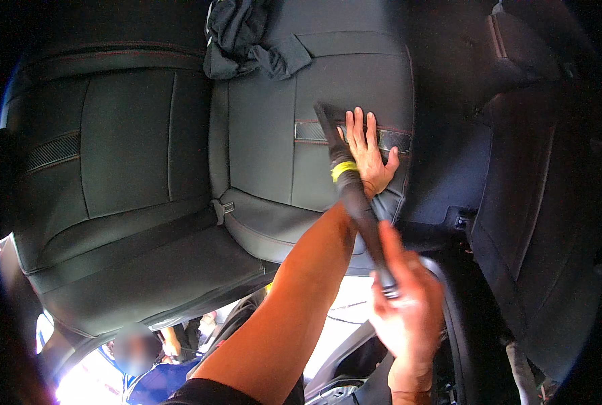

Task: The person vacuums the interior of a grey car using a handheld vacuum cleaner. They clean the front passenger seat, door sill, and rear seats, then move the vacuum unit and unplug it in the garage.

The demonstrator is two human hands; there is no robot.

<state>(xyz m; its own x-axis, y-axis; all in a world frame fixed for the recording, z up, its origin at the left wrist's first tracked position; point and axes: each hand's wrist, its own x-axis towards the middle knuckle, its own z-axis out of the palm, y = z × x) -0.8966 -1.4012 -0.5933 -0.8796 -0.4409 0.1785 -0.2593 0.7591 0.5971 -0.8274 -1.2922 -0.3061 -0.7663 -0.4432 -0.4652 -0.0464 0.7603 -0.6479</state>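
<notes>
My left hand lies palm down on the black seat cushion of a car's rear bench, fingers spread, over a carbon-look trim strip edged in red stitching. In my right hand is a long black tube with a flat end, which looks like a vacuum crevice nozzle; a yellow band circles it. The tube crosses in front of my left wrist. Its flat end is over the cushion beside my left fingers; motion blur hides whether it touches.
A dark crumpled garment lies on the far cushion. A seat belt buckle stands at the backrest seam. On the right are the dark footwell floor and a front seat back. Outside the open doorway, a person in blue is visible.
</notes>
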